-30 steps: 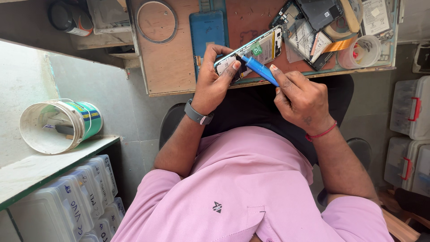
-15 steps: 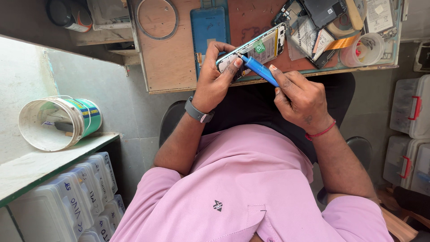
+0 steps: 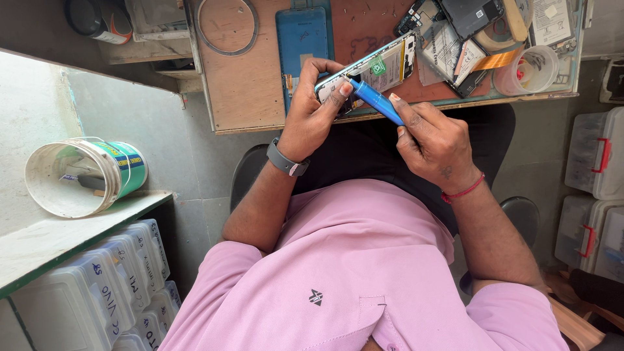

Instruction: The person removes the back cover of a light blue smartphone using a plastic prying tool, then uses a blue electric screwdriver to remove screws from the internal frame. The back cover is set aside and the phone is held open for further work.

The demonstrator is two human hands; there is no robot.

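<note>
1. I'm gripping an opened phone (image 3: pixel 367 68) in my left hand (image 3: pixel 315 120), fingers wrapped round its lower end, thumb pressing on the exposed inside beside the tool tip. The phone is tilting up off the near edge of the wooden table (image 3: pixel 247 91), its back cover off, w/ a green sticker showing on the inner parts.
2. My right hand (image 3: pixel 432 140) is pinching a blue screwdriver (image 3: pixel 374 99) betw. thumb and forefinger, the other fingers curling in below. The tip is touching the phone's inside just beside my left thumb.
3. A grey smartwatch (image 3: pixel 286 159) is sitting on my left wrist; a red thread band (image 3: pixel 463 192) is circling my right wrist.
4. On the table, just beyond the phone, a blue phone panel (image 3: pixel 300 32) is lying flat near the middle, w/ a thin ring (image 3: pixel 227 26) to its left.
5. At the table's far right corner, loose phone parts (image 3: pixel 455 32) are piling up beside a clear plastic cup (image 3: pixel 530 68).
6. A white paint bucket (image 3: pixel 81 175) is lying on its side on a ledge (image 3: pixel 39 237) to my left, well apart from the table.
7. Clear storage boxes (image 3: pixel 595 162) w/ red latches are stacking at my right; more boxes (image 3: pixel 97 286) are sitting under the ledge.
</note>
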